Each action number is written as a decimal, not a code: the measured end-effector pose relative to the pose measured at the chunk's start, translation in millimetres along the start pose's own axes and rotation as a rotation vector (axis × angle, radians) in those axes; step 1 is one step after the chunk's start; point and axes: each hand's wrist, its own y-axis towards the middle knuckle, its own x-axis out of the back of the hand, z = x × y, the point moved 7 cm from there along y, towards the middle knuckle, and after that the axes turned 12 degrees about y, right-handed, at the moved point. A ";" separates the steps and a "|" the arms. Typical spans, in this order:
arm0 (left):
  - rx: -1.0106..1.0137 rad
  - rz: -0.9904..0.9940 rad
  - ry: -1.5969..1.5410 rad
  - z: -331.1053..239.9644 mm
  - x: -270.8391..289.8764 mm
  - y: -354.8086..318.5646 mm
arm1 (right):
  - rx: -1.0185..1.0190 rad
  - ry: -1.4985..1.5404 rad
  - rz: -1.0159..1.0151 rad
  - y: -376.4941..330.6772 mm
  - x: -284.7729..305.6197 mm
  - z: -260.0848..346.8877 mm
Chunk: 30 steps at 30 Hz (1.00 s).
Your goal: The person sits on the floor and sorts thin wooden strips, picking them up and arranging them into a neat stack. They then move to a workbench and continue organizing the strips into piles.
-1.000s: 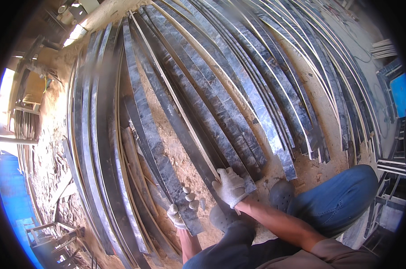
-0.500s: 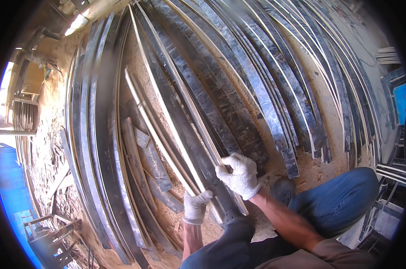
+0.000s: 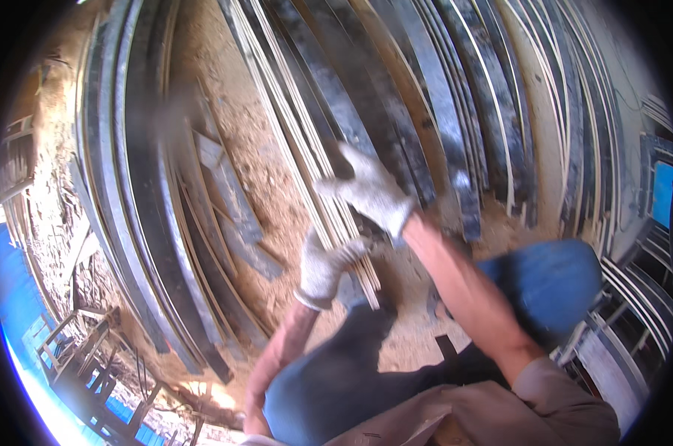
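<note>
gloved hands — left (image 3: pixel 323 267) | right (image 3: pixel 372 195) — both grip pale strip bundle (image 3: pixel 307 156)

Bare sandy ground (image 3: pixel 225 111) lies in hard sunlight, strewn with sawdust-like grit. Long dark planks (image 3: pixel 139 223) and pale thin strips (image 3: pixel 574 97) lie in curved rows from near to far. A blue sheet (image 3: pixel 13 297) edges the left, with a rough wooden frame (image 3: pixel 91 357) near it.

No packages, labels, signs or screens are showing anywhere in this view.
</note>
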 end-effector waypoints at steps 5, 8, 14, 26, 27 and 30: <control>-0.032 -0.046 0.160 -85.1 -9.2 -48.7 | -0.160 -0.105 -0.146 -5.4 -58.7 50.7; -0.001 -0.048 0.084 -130.9 -14.6 -91.0 | -0.204 0.152 -0.051 -21.1 -104.1 90.3; -0.074 -0.134 0.145 -197.4 -58.6 -213.7 | -0.492 0.204 -0.142 -125.3 -166.7 172.0; -0.010 0.211 -0.150 -194.1 -288.6 -451.9 | -0.747 0.143 -0.369 -447.6 -160.2 332.6; 0.061 0.355 -0.289 -172.8 -289.9 -429.3 | -0.617 0.024 -0.351 -469.4 -157.8 351.8; -0.195 0.604 -0.111 -235.2 -314.7 -452.7 | -0.557 -0.085 -0.321 -559.2 -140.9 361.4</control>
